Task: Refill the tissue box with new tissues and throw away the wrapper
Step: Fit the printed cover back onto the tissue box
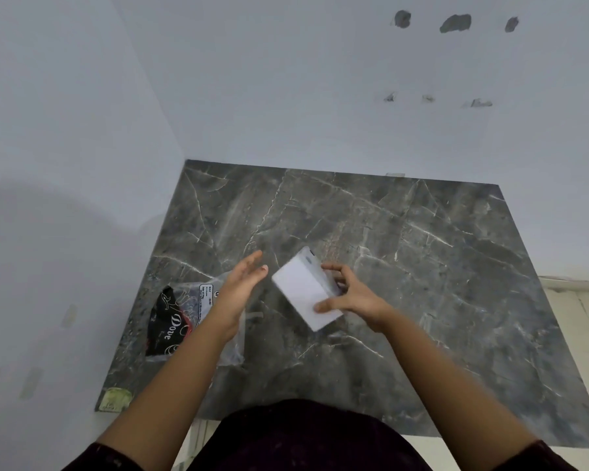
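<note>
Dark-sleeved forearms enter from the bottom edge. Right hand (351, 297) grips the white tissue stack (303, 294), thumb on its near face, fingers curled behind; the stack is held tilted at frame centre above the grey marble tabletop (422, 249). Left hand (242, 287) is open, fingers extended, just beside the stack without touching. Under the left forearm, lower left, lies the clear plastic wrapper (181, 321) with black print.

The person wore a dark top (306, 440), perhaps deep maroon, though blur hid any pattern. Its sleeves (96, 458) ended near the elbows, leaving both forearms bare. No rings or bracelets showed.
</note>
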